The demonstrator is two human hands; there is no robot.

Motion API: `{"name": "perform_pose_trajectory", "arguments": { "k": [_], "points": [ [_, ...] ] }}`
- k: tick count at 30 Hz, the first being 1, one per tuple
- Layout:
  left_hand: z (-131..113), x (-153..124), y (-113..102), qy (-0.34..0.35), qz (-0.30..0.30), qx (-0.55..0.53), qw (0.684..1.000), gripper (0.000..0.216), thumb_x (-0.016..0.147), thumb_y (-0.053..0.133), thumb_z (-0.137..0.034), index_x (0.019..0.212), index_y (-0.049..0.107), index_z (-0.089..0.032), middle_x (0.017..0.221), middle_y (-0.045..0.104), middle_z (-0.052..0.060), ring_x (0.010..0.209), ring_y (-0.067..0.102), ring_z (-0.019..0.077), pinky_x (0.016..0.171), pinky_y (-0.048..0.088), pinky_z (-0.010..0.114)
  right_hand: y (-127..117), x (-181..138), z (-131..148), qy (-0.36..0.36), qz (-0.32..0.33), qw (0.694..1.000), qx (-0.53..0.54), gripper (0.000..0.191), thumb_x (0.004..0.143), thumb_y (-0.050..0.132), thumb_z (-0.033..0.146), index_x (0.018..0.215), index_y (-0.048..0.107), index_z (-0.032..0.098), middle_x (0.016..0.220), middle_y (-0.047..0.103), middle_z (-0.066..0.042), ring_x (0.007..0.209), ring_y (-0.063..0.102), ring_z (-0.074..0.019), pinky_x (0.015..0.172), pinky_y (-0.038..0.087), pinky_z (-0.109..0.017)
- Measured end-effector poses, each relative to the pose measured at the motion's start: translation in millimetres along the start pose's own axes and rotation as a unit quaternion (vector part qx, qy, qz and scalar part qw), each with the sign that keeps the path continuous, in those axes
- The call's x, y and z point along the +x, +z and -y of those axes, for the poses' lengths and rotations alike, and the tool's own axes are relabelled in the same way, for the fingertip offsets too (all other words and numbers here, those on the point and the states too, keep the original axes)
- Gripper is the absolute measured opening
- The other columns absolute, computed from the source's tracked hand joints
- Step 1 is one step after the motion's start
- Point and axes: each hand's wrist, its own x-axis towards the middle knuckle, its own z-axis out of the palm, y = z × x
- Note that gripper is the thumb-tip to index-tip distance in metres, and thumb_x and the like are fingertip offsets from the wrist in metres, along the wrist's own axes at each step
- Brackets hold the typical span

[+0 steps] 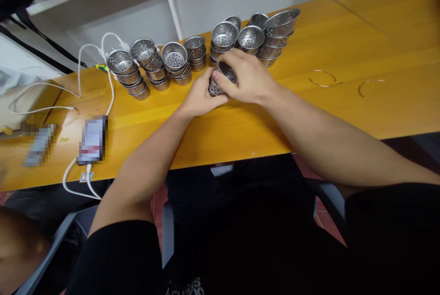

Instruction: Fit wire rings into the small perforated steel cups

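Together, the left hand (202, 96) and right hand (250, 76) grasp perforated metal cups (227, 70) — fingers (233, 59) curled around them.

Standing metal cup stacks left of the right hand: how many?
4, in a row: first stack at far left, nearest the phone; second stack; third stack; fourth stack at the right end. Others could be hidden behind them.

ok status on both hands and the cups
Left hand, right hand: both on cups. Cup stacks close behind. Cabled phone off left, apart from hands.
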Motion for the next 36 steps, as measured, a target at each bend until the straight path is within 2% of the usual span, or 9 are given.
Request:
{"name": "perform_pose_trajectory", "arguments": {
  "k": [4, 10, 16, 21, 23, 25, 29, 31, 36],
  "points": [
    [0.7, 0.5, -2.8, 0.003, 0.022, -0.018, 1.000, 0.064, 0.100, 0.108, -0.039, 0.153, 0.074, -0.026, 0.145, 0.083, 0.010, 0.153, 0.083, 0.0419, 0.139, 0.071, 0.067, -4.0, 1.0, 8.4, -0.006, 0.022, 1.000, 0.009, 0.068, 0.109, 0.078, 0.102, 0.141, 0.084, 0.042, 0.141, 0.086, -0.015, 0.144, 0.075, -0.0549, 0.133, 0.063, -0.075],
    [13.7, 4.2, -13.1, 0.002, 0.012, 0.042, 0.999, 0.063, 0.093, 0.118, -0.051, 0.139, 0.083, -0.028, 0.145, 0.080, 0.013, 0.161, 0.075, 0.0457, 0.151, 0.059, 0.076, -20.6, 1.5, 14.0, 0.021, 0.017, 0.999, 0.024, 0.069, 0.105, 0.084, 0.096, 0.154, 0.083, 0.048, 0.165, 0.082, -0.011, 0.164, 0.063, -0.0552, 0.137, 0.059, -0.074],
    [35.7, 0.5, -9.9, -0.046, -0.020, -0.001, 0.999, 0.095, 0.100, 0.111, -0.067, 0.171, 0.061, -0.029, 0.161, 0.081, 0.018, 0.156, 0.082, 0.0393, 0.138, 0.068, 0.062, -36.0, 3.5, -7.7, -0.014, -0.106, 0.994, 0.004, 0.069, 0.115, 0.075, 0.090, 0.163, 0.067, 0.041, 0.171, 0.078, -0.016, 0.151, 0.069, -0.0439, 0.140, 0.057, -0.069],
    [36.0, 4.4, -19.8, -0.023, -0.055, 0.037, 0.998, 0.104, 0.094, 0.116, -0.067, 0.173, 0.059, -0.031, 0.180, 0.071, 0.021, 0.176, 0.067, 0.0469, 0.155, 0.052, 0.069, -36.1, 3.5, -16.4, -0.018, -0.115, 0.993, 0.000, 0.051, 0.120, 0.074, 0.076, 0.157, 0.063, 0.042, 0.166, 0.079, -0.015, 0.147, 0.074, -0.0416, 0.135, 0.059, -0.068],
    [24.8, 5.2, -25.7, 0.006, -0.070, 0.068, 0.995, 0.094, 0.097, 0.114, -0.062, 0.169, 0.064, -0.032, 0.183, 0.067, 0.021, 0.183, 0.058, 0.0496, 0.161, 0.043, 0.070, -35.3, 3.8, -16.8, -0.009, -0.119, 0.993, 0.003, 0.053, 0.119, 0.077, 0.077, 0.155, 0.064, 0.042, 0.166, 0.080, -0.015, 0.146, 0.072, -0.0420, 0.136, 0.058, -0.067],
    [9.7, 3.8, -28.0, 0.027, -0.074, 0.079, 0.994, 0.066, 0.106, 0.106, -0.054, 0.159, 0.073, -0.032, 0.174, 0.069, 0.018, 0.177, 0.062, 0.0481, 0.158, 0.047, 0.068, -34.8, 4.2, -17.3, -0.002, -0.128, 0.992, 0.006, 0.054, 0.119, 0.078, 0.077, 0.156, 0.064, 0.041, 0.168, 0.079, -0.015, 0.146, 0.071, -0.0418, 0.135, 0.058, -0.067],
    [-14.2, -3.6, -21.4, 0.042, 0.036, 0.051, 0.997, 0.021, 0.115, 0.089, -0.033, 0.133, 0.082, -0.027, 0.133, 0.085, 0.010, 0.126, 0.088, 0.0318, 0.123, 0.074, 0.054, -35.5, 4.0, -19.3, -0.011, -0.156, 0.988, 0.003, 0.052, 0.119, 0.078, 0.072, 0.156, 0.064, 0.039, 0.167, 0.078, -0.017, 0.149, 0.073, -0.0422, 0.133, 0.059, -0.066],
    [-16.9, -6.8, -17.9, 0.034, 0.077, 0.037, 0.996, 0.018, 0.112, 0.087, -0.027, 0.129, 0.083, -0.025, 0.126, 0.090, 0.009, 0.114, 0.090, 0.0271, 0.114, 0.078, 0.049, -36.8, 3.7, -19.6, -0.013, -0.148, 0.989, 0.006, 0.048, 0.119, 0.080, 0.070, 0.155, 0.066, 0.041, 0.166, 0.079, -0.015, 0.150, 0.074, -0.0423, 0.134, 0.060, -0.065],
    [-6.9, -7.7, -19.7, -0.014, 0.063, 0.011, 0.998, 0.024, 0.110, 0.088, -0.026, 0.133, 0.084, -0.022, 0.139, 0.096, 0.014, 0.129, 0.095, 0.0291, 0.123, 0.079, 0.050, -38.9, 3.8, -14.5, -0.046, -0.102, 0.994, 0.017, 0.057, 0.112, 0.089, 0.072, 0.156, 0.070, 0.040, 0.163, 0.079, -0.016, 0.151, 0.071, -0.0439, 0.135, 0.057, -0.068]
  ]
}}
